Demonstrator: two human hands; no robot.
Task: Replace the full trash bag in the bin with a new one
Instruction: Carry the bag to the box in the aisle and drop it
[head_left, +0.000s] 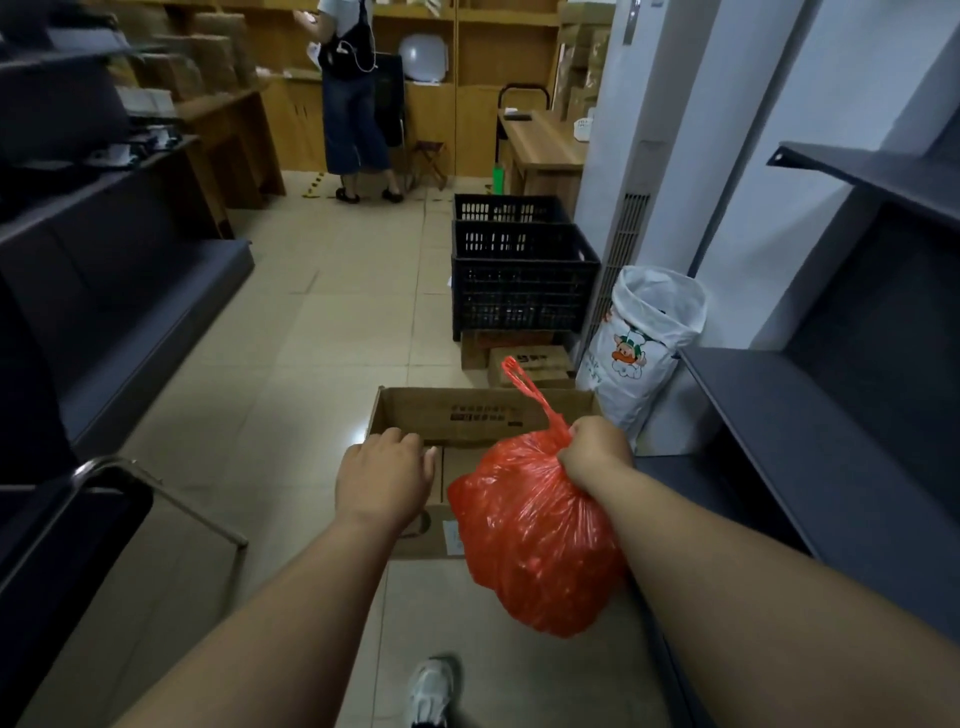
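One bulging red plastic trash bag (535, 540) hangs lengthwise toward six o'clock, its handles pointing to eleven o'clock. The right hand (592, 452) grips its neck. The left hand (384, 478) is relaxed and empty.

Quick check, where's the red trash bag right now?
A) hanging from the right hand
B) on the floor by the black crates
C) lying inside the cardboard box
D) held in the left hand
A: the right hand grips the red trash bag at its gathered neck, so it hangs in the air; the left hand holds nothing.
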